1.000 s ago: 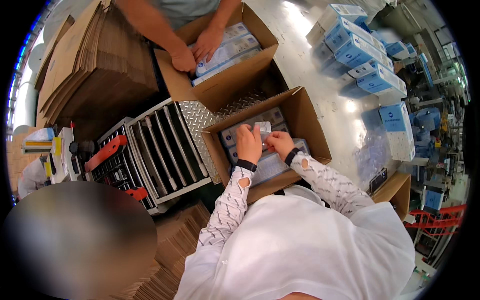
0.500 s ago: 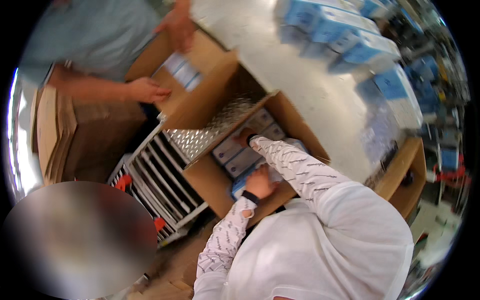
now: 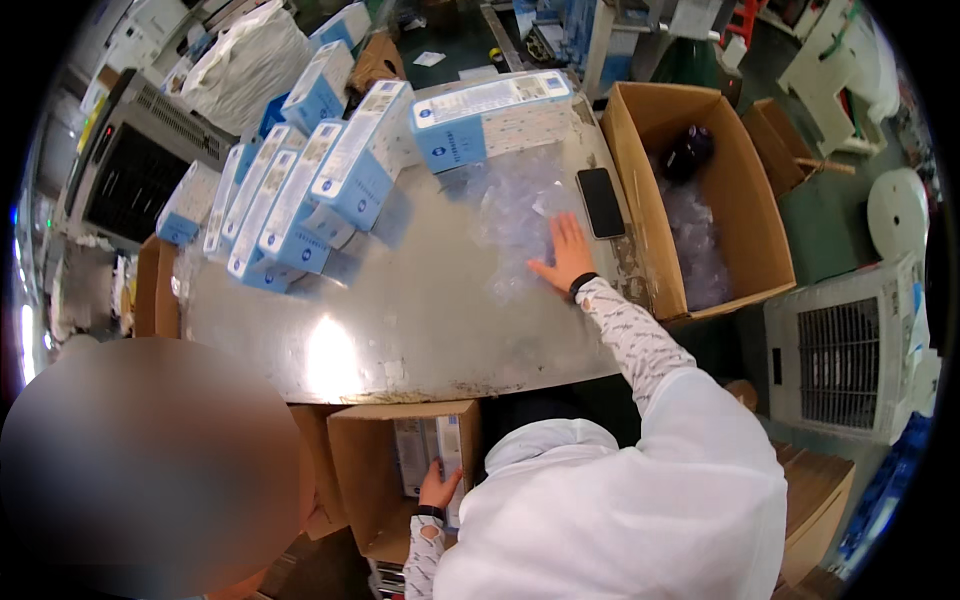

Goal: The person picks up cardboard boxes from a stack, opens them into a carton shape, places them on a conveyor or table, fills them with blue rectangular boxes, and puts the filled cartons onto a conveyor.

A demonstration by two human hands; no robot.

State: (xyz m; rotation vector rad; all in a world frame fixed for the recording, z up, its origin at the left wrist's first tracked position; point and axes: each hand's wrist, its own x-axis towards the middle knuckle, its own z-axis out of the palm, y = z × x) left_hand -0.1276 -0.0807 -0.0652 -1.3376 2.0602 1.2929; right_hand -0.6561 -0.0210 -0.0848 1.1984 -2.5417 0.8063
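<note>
My right hand [image 3: 567, 255] reaches over the metal tabletop with its fingers spread, at the edge of a heap of clear plastic bags [image 3: 515, 215]. Down at the table's near side, my left hand [image 3: 440, 487] is inside an open cardboard carton [image 3: 375, 515]. Its fingers lie against white-and-blue boxes [image 3: 415, 450] packed there, and no grip around one shows. Beyond the plastic lies a long blue-and-white box [image 3: 490, 115]. More such boxes [image 3: 360, 165] stand in a slanted row on the left part of the table.
A black phone [image 3: 601, 203] lies right of the plastic. Past the table's right edge is an open carton [image 3: 735, 220] holding clear plastic and a dark round object [image 3: 688, 152]. A large white sack [image 3: 250, 65] and a grey machine [image 3: 140, 160] stand far left. A blurred shape covers the lower left.
My right hand has left the carton and moved out over the table to the plastic bags. My left hand stays in the carton. The view has swung right; the co-worker's hands are out of sight.
</note>
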